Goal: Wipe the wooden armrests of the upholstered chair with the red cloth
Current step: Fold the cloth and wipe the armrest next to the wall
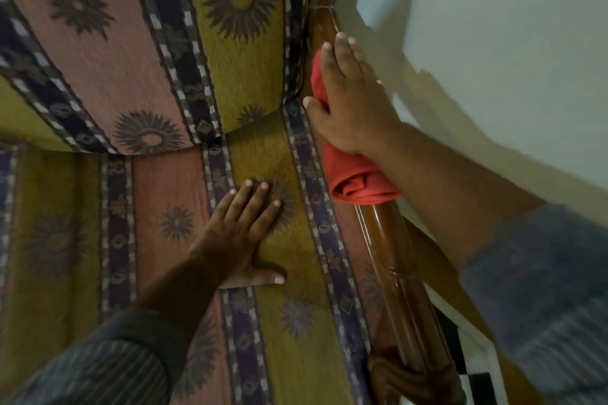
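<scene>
The upholstered chair [158, 59] fills the left of the view, striped in pink, mustard and dark blue with sunburst motifs. Its right wooden armrest [394, 260] is glossy brown and runs from the upper middle down to the bottom right. A red cloth [358, 184] lies bunched along the armrest's upper half. My right hand [352, 102] presses flat on the cloth, fingers pointing toward the chair back, thumb wrapped over the cloth's inner side. My left hand [243, 233] rests flat and empty on the seat cushion, fingers spread. The left armrest is out of view.
A pale wall [493, 43] runs close along the right side of the armrest. A strip of black-and-white floor [473, 381] shows at the bottom right, beneath the armrest. Grey sleeves cover both forearms.
</scene>
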Available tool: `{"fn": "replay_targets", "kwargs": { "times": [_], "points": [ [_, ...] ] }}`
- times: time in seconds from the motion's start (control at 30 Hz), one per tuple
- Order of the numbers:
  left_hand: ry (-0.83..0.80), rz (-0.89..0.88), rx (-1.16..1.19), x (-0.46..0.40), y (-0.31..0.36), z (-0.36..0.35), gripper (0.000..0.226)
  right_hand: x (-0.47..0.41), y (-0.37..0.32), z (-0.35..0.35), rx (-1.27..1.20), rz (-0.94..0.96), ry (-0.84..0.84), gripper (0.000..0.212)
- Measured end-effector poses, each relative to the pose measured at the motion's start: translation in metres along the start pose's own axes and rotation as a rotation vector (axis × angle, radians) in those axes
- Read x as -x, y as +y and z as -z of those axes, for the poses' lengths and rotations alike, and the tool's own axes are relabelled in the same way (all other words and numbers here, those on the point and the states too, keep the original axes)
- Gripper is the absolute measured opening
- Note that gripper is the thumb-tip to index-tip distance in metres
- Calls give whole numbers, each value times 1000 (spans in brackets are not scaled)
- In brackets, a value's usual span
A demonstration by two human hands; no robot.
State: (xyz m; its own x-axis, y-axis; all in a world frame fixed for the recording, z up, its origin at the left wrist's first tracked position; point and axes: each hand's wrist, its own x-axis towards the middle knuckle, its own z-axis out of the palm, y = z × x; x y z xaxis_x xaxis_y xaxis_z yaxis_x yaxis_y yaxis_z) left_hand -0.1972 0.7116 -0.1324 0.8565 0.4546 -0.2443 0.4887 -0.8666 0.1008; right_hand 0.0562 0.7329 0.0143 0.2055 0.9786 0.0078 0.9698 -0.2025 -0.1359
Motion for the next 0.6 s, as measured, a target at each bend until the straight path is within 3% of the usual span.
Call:
{"fn": "replay_targets", "kwargs": {
  "times": [0.33, 0.6],
  "points": [
    [-14, -13, 53, 0, -1, 4, 128, 72, 2, 4, -92, 30, -23, 70],
    [-21, -9, 44, -1, 2, 5, 128, -7, 7, 5, -6, 14, -40, 71]
  ]
}}
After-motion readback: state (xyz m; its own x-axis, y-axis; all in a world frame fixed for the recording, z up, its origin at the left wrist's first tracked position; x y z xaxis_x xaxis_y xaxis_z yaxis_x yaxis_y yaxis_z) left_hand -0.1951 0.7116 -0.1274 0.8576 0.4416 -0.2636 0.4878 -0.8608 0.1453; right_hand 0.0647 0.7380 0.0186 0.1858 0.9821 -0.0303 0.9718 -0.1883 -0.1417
